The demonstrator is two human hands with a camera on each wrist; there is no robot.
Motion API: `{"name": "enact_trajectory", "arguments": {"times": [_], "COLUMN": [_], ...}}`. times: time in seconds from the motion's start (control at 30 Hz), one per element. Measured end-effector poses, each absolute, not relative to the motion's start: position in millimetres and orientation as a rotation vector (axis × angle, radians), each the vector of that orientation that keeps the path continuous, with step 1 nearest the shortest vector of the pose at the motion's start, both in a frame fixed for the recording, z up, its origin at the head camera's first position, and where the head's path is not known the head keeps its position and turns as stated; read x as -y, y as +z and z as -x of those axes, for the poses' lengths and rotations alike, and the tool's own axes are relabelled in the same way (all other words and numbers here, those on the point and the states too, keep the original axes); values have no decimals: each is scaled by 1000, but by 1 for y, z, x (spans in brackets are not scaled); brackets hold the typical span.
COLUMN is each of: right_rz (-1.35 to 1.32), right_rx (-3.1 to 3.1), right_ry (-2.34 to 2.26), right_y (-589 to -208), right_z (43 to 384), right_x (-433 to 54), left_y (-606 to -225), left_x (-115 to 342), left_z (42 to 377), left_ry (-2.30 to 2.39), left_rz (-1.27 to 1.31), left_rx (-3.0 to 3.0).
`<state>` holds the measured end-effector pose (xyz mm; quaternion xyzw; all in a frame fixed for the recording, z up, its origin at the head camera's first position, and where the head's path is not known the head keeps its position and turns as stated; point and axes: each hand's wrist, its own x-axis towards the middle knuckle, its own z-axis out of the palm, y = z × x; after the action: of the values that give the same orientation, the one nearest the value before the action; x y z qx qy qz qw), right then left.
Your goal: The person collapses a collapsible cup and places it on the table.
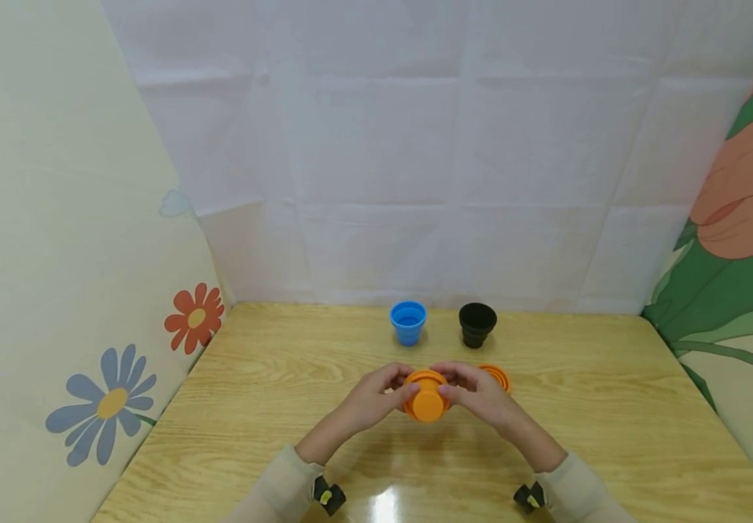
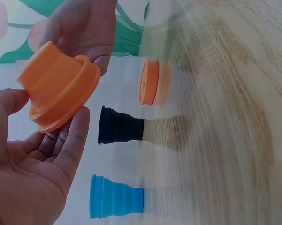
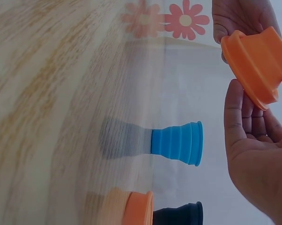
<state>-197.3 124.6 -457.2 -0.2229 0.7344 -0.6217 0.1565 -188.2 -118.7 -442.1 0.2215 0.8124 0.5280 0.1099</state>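
Observation:
An orange collapsible cup [image 1: 428,405], partly unfolded, is held up off the table between both hands, its base tilted toward the head camera. My left hand [image 1: 376,396] grips it from the left, thumb on the side near the base and fingers under the rim, as the left wrist view shows with the same orange cup [image 2: 61,89]. From the right, my right hand [image 1: 481,396] grips the opposite side in the same way. Just beyond the right hand a second orange piece, a flat ringed collapsible cup [image 1: 498,377], lies on the table, partly covered by that hand.
Toward the back of the wooden table [image 1: 272,363] a blue collapsible cup [image 1: 408,323] and a black collapsible cup [image 1: 477,325] stand upright and expanded, side by side. A white cloth [image 1: 376,160] hangs behind the table, with flowered panels on both sides.

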Motion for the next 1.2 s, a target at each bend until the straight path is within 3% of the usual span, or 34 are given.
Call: {"name": "enact_trajectory", "arguments": {"times": [0.53,1.2], "right_rz": [668,930], "right_rx": [-2186,-2436], "right_ry": [-1638,-1553], "right_y": [-454,-461], "right_z": [197,195], "right_x": [-127,-120], "left_y": [-441,-445], "left_x": [119,114], "left_z": [188,186], "left_ry": [1440,1388], "left_rz": [-696,-756], "left_rx": [-2468,-2608]}}
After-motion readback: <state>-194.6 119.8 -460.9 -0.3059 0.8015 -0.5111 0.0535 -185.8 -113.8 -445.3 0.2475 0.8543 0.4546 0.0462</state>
